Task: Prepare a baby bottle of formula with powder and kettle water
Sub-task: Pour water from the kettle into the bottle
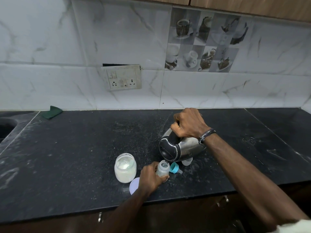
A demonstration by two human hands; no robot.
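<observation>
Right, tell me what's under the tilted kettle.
Under the kettle spout stands the open baby bottle, held by the left hand. A clear cap sits beneath the body; the kettle hides the cap's top.

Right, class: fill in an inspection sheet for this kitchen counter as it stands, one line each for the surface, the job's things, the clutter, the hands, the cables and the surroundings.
Surface: black counter, dusted with pale specks.
Job's things: steel kettle tilted, a thin stream of water running into the open bottle; powder jar open, its lid flat beside it; blue teat ring lying behind the bottle; clear cap partly hidden by the kettle.
Clutter: green cloth by the wall.
Hands: left hand steadies the bottle; right hand grips the kettle handle.
Cables: nothing seen.
Surroundings: socket panel on marble-look tiles; sink at far left.
</observation>
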